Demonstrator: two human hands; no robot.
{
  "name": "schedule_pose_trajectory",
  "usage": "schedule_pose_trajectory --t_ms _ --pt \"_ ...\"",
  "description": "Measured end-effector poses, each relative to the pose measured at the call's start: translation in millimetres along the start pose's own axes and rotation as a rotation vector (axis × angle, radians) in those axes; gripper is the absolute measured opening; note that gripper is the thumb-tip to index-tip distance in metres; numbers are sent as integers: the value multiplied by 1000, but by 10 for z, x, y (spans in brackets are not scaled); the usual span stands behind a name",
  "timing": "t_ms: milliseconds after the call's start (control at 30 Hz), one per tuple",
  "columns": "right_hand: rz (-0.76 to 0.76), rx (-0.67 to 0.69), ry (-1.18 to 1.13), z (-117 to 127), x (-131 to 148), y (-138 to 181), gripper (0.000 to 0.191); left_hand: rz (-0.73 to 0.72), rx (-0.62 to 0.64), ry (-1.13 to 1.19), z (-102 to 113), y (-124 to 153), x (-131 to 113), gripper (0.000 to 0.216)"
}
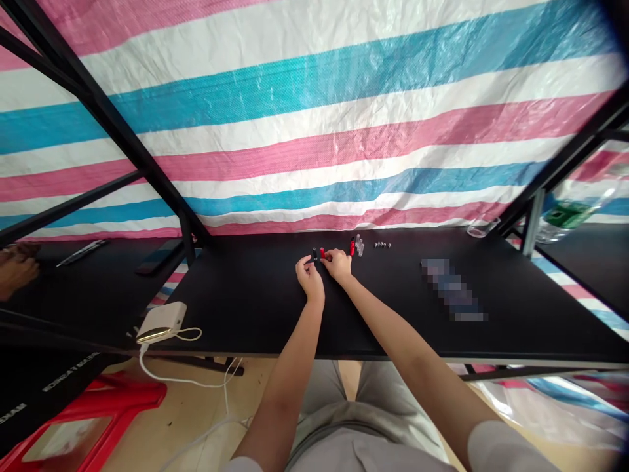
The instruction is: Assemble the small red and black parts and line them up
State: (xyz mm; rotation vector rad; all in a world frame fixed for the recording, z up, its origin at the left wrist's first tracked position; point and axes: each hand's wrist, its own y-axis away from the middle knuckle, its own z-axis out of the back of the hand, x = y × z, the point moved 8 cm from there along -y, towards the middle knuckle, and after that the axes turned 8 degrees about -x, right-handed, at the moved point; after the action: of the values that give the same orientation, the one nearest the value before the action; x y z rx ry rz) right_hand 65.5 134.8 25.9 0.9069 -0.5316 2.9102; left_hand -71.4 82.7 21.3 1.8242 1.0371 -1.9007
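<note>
My left hand point(310, 280) is over the black tabletop point(246, 295), its fingers bent and apart, with a gap between thumb and forefinger. Just beyond its fingertips is a small black cylinder point(315, 253); they look apart from it. Close beside, my right hand point(338, 265) has its fingers drawn together at the lower end of a small red cylinder point(322, 252). To the right of that hand lie another red cylinder point(352, 246) with a dark end and several clear little tubes point(360, 246). A row of small shiny pieces point(382, 245) follows further right.
A white box-shaped device point(162, 321) with a cable sits at the table's left front corner. Toward the right are a blurred flat object point(452, 288) and a clear cup point(483, 227). Black frame bars flank the table. Another person's hand point(17, 272) shows far left.
</note>
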Motion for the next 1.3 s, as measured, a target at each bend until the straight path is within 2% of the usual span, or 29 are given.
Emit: schedule_pose_trajectory --t_ms 267,467,567,700,833,933,1000,1100,1200,1300 --pt "-8 14 8 -77 -27 -44 15 64 5 -5 -25 2 62 21" --pt "-21 60 52 -69 -6 -62 19 50 13 -5 -29 24 50 21" --pt "42 37 66 27 3 -15 19 44 18 -13 -27 34 30 21" --pt "105 -85 -26 291 -125 115 24 -36 48 -57 -36 70 -116 22" --pt "88 -213 -270 573 -412 293 26 -245 170 -94 -132 214 -385 22" --pt "5 -245 -401 674 -645 395 27 -395 331 -131 -293 409 -510 24" --pt "-54 -286 -436 721 -762 433 27 -449 452 -176 -428 543 -511 28" --pt "-96 -356 -394 770 -841 454 24 -446 598 -308 -621 665 -411 36" --pt "-146 -414 -237 798 -869 469 20 -431 643 -455 -753 655 -330 41" --pt "-167 -399 -96 771 -859 476 19 -480 677 -504 -886 622 -354 47"
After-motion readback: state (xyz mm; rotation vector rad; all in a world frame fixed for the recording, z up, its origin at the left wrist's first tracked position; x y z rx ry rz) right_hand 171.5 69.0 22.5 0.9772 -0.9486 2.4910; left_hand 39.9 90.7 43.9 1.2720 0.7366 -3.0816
